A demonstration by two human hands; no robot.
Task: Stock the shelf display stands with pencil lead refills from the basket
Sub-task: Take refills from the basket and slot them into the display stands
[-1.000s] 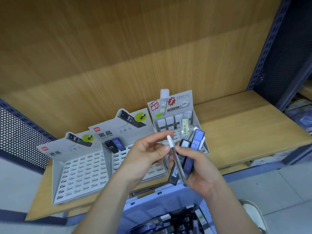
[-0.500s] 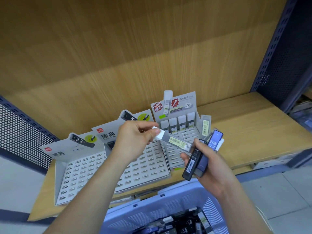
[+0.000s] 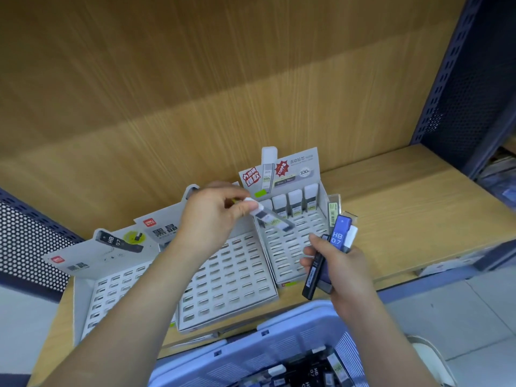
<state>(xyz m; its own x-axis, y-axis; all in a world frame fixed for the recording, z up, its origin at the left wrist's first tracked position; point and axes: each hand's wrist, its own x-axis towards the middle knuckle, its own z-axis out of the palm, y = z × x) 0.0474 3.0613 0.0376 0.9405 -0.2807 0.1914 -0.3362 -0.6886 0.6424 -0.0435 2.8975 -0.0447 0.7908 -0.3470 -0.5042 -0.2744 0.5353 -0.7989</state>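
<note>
Three grey slotted display stands sit side by side on the wooden shelf: left stand (image 3: 83, 291), middle stand (image 3: 231, 277), right stand (image 3: 290, 247). The right stand has a back row of white-capped refills (image 3: 296, 201). My left hand (image 3: 209, 216) pinches a clear white-capped refill case (image 3: 272, 219) by its cap, held slanted over the right stand's back rows. My right hand (image 3: 337, 263) grips a bundle of refill cases (image 3: 335, 244), black, blue "HB 0.7" and clear ones, just in front of the right stand. The blue basket (image 3: 251, 350) below holds several more refills.
The wooden shelf (image 3: 405, 208) extends to the right of the stands. A dark perforated upright (image 3: 458, 79) bounds the shelf at right, and a perforated panel (image 3: 28, 241) stands at left. Grey floor tiles lie at lower right.
My left hand drew the clear refill out of the bundle and carried it up and back over the right stand. My right hand lowered slightly with the remaining cases.
</note>
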